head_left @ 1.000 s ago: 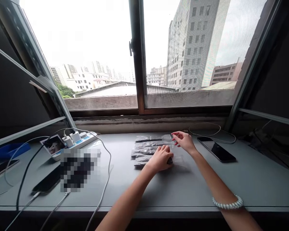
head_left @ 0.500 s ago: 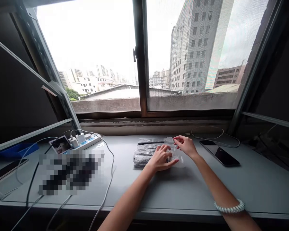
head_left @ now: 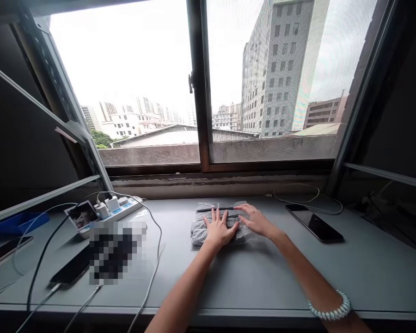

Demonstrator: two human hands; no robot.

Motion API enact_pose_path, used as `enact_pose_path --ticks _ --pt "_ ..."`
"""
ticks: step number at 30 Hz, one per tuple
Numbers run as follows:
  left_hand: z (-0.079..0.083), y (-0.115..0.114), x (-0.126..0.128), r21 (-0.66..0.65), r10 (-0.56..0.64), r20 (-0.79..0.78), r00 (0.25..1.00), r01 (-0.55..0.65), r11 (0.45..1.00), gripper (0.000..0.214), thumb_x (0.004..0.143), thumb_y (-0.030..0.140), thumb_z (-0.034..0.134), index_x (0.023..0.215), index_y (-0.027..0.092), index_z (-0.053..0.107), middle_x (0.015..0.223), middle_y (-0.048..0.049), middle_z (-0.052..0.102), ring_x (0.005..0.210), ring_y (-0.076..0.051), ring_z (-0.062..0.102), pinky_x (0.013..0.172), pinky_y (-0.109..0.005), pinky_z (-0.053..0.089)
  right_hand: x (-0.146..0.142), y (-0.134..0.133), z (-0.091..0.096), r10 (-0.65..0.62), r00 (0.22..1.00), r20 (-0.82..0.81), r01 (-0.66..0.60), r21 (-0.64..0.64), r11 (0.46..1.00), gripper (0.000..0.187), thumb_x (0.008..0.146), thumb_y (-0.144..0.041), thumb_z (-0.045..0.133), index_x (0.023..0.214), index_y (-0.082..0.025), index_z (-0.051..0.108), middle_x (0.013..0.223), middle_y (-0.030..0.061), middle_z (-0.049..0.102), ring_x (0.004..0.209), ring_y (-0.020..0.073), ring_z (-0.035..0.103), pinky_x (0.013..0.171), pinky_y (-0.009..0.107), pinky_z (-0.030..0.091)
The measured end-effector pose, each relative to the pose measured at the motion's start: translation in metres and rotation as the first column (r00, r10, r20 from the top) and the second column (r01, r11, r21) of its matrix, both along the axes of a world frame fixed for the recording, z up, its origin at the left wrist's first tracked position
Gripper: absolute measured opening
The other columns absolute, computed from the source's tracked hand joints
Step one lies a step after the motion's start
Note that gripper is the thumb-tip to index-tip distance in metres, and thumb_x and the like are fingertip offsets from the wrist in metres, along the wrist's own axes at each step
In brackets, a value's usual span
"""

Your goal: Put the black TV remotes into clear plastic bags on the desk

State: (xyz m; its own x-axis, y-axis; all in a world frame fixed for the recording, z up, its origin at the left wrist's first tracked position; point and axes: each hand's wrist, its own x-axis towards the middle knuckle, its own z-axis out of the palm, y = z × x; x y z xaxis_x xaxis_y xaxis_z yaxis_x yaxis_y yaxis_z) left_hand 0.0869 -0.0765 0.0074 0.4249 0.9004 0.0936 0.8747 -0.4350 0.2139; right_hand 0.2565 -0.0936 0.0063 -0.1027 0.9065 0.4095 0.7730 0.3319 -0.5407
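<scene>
Several dark, flat packets (head_left: pixel 198 237) in clear plastic wrapping lie side by side on the grey desk, and I cannot tell what is inside them. My left hand (head_left: pixel 219 230) lies flat across them with its fingers spread, hiding their middle part. At their right ends, my right hand (head_left: pixel 258 221) reaches in with fingers stretched and apart, the fingertips on or just above the clear plastic ends. A pale coiled band circles my right wrist.
On the right lies a black phone (head_left: pixel 315 223), with a white cable (head_left: pixel 310 203) behind it. To the left stand a white power strip (head_left: pixel 125 209) with chargers, a propped picture (head_left: pixel 81 215), another phone (head_left: pixel 71 269) and trailing cables. A window (head_left: pixel 145 92) rises behind the desk.
My left hand has shifted left and flattened over the packets with fingers spread. My right hand has moved left and down, from the far packet's plastic end towards the packets' middle.
</scene>
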Motion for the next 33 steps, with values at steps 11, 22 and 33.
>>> enact_pose_path --ticks 11,22,33 --pt "-0.001 0.009 0.002 0.071 -0.037 0.041 0.998 0.034 0.997 0.068 0.085 0.062 0.022 0.136 0.020 0.035 0.144 -0.0153 0.030 0.135 -0.032 0.018 0.104 -0.060 0.009 -0.007 0.000 -0.018 -0.064 0.995 0.081 0.079 -0.205 0.976 0.044 0.088 -0.038 0.035 0.130 -0.027 0.044 0.133 0.0066 0.046 0.123 0.0247 0.040 0.099 0.046 0.031" --pt "0.009 0.022 -0.007 0.104 0.203 0.132 0.970 -0.217 0.971 0.067 0.086 0.057 0.023 0.137 0.015 0.034 0.144 -0.0160 0.029 0.136 -0.033 0.012 0.107 -0.054 0.010 0.004 0.005 -0.014 -0.098 0.995 0.008 0.098 -0.105 0.990 0.040 0.086 -0.041 0.041 0.121 -0.024 0.051 0.122 0.0063 0.055 0.114 0.0208 0.049 0.098 0.039 0.034" --pt "0.003 0.050 -0.037 -0.021 0.353 0.067 0.933 -0.352 0.936 0.060 0.086 0.049 0.027 0.138 0.017 0.033 0.143 -0.0137 0.032 0.132 -0.030 0.026 0.106 -0.049 0.018 0.000 0.013 -0.016 -0.172 0.985 -0.013 0.166 -0.183 0.969 0.059 0.084 -0.054 0.038 0.135 -0.024 0.038 0.140 0.0074 0.038 0.131 0.0226 0.030 0.107 0.042 0.021"
